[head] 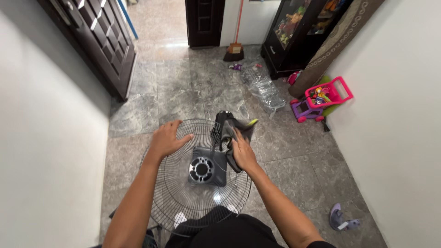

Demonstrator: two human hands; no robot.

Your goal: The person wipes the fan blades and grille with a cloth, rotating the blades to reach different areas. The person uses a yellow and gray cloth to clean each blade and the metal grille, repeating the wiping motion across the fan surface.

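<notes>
A round black wire fan guard (183,197) with a square grey hub (207,166) lies flat in front of me over the tiled floor. My left hand (166,138) grips its upper left rim. My right hand (242,154) presses a dark grey cloth (229,131) against the guard's upper right part, beside the fan's black motor housing (222,117).
White walls close in on both sides. A dark door (98,41) stands at the left. A pink and purple toy cart (321,101), a rolled carpet (340,36), clear plastic (264,87), a broom (235,46) and a display cabinet (298,27) are ahead. A grey sandal (340,219) lies at the lower right.
</notes>
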